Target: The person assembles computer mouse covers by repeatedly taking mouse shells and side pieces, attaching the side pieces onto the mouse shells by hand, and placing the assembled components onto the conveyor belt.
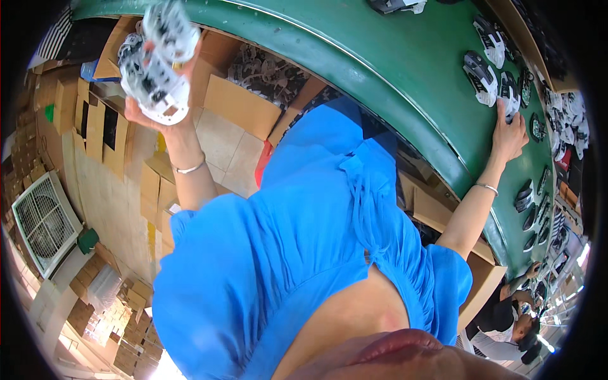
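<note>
My left hand [140, 114] is raised over the bench's near edge at the upper left, its fingers curled around white plastic shells [166, 95] with black parts inside. They overlap and are slightly blurred, so I cannot count them. At the right, my right hand [510, 135] reaches onto the green workbench [405, 76], with fingers closed on a black-and-white moulded plastic shell [508, 88]. Beside it lies a similar black-and-white shell [480, 79], and another shell [491, 41] sits farther back.
Several dark shells [525, 195] lie along the bench's right side. White parts [568, 117] are heaped beyond its edge. An open carton [244, 104] of plastic pieces stands below the bench. Toward the lower right, another person [500, 316] works. A boxy fan [45, 218] is at left.
</note>
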